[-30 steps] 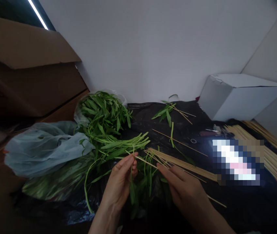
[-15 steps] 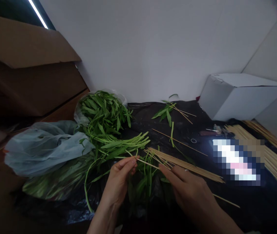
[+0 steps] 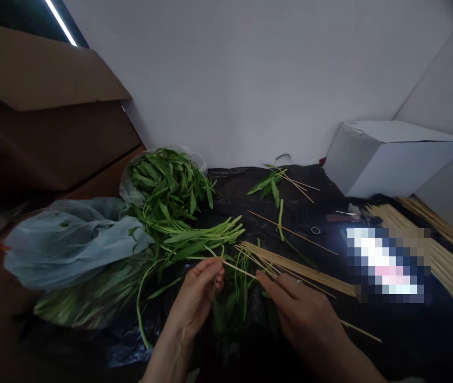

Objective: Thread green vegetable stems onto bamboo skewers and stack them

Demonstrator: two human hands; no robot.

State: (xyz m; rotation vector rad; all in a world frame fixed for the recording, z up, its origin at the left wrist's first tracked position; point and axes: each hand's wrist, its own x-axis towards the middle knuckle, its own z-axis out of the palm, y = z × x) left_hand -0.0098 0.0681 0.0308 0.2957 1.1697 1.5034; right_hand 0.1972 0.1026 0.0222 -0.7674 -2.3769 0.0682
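Observation:
My left hand [image 3: 200, 292] is closed in a pinch on a thin water spinach stem [image 3: 223, 250]. Its fingertips meet the tip of a bamboo skewer [image 3: 239, 268]. My right hand [image 3: 308, 308] is closed round that skewer, index finger laid along it; the back end sticks out past the wrist. Between the hands, green leaves [image 3: 244, 298] hang over the dark sheet, partly in shadow. Just behind lie a row of water spinach stems [image 3: 218, 234] with cut ends to the right, and a bundle of skewers [image 3: 302, 266].
Leafy greens [image 3: 166, 183] fill a clear bag at the back, beside a pale blue plastic bag [image 3: 74, 244]. A cardboard box [image 3: 50, 138] stands left, a white box [image 3: 397, 159] right. More sticks [image 3: 429, 250] lie by a blurred-out bright patch. Loose skewers [image 3: 294, 232] rest on black plastic [image 3: 226, 186].
The skewer in my right hand has slid slightly left, its back end now closer to my wrist. My left hand keeps its pinch nearly in place. The view has shifted a little.

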